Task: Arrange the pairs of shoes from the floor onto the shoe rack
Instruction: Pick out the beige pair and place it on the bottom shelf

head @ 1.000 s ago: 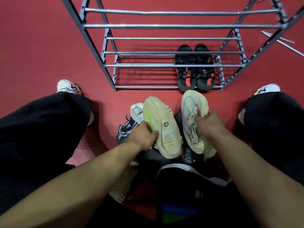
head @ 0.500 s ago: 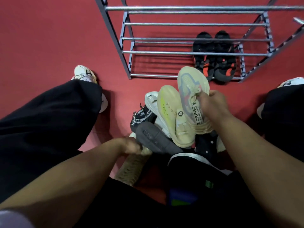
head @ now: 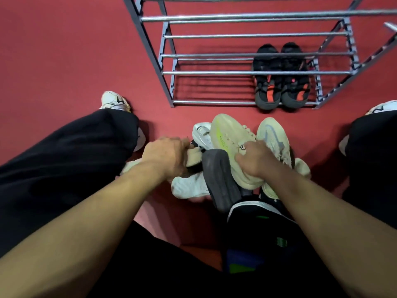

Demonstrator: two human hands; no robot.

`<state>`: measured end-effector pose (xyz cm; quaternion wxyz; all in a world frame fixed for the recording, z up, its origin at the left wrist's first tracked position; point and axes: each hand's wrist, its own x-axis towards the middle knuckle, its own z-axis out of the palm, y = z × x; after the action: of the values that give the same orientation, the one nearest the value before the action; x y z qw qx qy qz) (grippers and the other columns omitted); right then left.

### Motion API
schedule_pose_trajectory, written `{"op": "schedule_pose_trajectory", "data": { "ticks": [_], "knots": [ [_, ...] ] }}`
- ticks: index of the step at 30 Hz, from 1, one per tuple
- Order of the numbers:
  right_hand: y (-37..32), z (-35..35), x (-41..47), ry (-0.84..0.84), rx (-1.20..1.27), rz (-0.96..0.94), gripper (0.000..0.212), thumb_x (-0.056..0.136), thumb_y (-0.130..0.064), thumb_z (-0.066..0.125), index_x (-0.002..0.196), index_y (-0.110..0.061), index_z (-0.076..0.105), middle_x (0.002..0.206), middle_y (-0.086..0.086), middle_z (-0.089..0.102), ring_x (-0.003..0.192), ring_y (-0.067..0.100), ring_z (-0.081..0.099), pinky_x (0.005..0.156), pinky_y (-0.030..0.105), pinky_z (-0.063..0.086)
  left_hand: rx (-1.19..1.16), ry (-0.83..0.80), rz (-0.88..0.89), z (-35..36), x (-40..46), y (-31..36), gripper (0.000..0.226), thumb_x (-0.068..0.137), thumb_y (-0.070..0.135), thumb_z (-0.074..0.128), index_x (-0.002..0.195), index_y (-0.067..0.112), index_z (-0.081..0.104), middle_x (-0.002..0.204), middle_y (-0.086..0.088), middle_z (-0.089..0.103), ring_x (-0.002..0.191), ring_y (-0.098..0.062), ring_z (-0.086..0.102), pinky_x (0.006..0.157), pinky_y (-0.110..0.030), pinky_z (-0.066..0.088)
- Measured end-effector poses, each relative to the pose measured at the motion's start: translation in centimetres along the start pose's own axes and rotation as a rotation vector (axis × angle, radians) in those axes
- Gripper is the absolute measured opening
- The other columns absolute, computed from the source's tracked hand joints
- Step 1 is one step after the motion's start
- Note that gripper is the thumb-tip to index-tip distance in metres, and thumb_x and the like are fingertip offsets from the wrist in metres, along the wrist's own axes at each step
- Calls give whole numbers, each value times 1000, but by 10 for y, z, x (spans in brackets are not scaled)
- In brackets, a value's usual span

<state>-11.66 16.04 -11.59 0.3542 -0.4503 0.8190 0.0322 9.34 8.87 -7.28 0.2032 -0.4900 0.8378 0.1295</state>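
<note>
My right hand (head: 255, 162) grips a cream shoe with a yellow-green streak on its sole (head: 225, 138). Its mate (head: 272, 136) lies pressed against it on the right, above the pile of shoes. My left hand (head: 165, 155) is closed on a black-and-white shoe (head: 194, 154) at the pile's left side; motion blur hides the exact grip. Also in the pile on the red floor are a white shoe (head: 189, 187), a grey-soled shoe (head: 219, 181) and a black shoe (head: 257, 208). The metal shoe rack (head: 214, 73) stands beyond, with a black-and-red pair (head: 281, 89) at the right of its bottom tier.
My legs in black trousers flank the pile, with my white sneakers at the left (head: 113, 101) and right (head: 382, 107). Another white shoe (head: 202, 132) pokes out behind the cream one. The rack's bars cross above the bottom tier.
My left hand let go of one cream shoe, dipped into the pile and closed on a black-and-white shoe at the left. My right hand now has both cream shoes together, lower over the pile.
</note>
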Motion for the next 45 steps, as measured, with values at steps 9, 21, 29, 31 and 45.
{"op": "schedule_pose_trajectory", "data": {
  "ticks": [9,21,29,31,45],
  "knots": [
    [16,5,-10,-36,89,-112,36,87,-28,56,119,-15,67,127,16,61,117,33,58,98,36,48,-58,849,623,-14,12,30,28,72,29,74,90,20,53,80,-2,62,70,-28,50,63,-34,42],
    [23,6,-8,-146,678,129,36,86,-34,65,119,-21,64,105,6,69,84,21,65,57,27,51,-436,219,558,60,10,59,47,69,-5,59,104,25,50,123,3,44,106,-25,55,87,-39,51],
    [17,-5,6,3,883,11,58,76,-38,67,132,-25,58,120,0,69,106,21,66,96,40,52,-1401,145,5,38,1,76,56,90,11,47,140,29,30,135,6,52,106,-7,59,105,-44,45],
    [14,-4,5,-15,909,-21,69,67,-44,67,134,-30,55,121,-2,69,108,19,66,100,42,51,-1344,153,-95,30,0,78,64,93,33,55,148,27,22,141,7,43,121,-7,49,113,-38,37],
    [28,-4,-5,-173,126,161,47,94,-29,50,135,-6,48,135,16,53,124,34,50,100,37,41,-1648,-74,-572,35,19,40,26,95,14,56,120,8,61,92,-8,68,72,-23,64,53,-29,52]
  ]
}}
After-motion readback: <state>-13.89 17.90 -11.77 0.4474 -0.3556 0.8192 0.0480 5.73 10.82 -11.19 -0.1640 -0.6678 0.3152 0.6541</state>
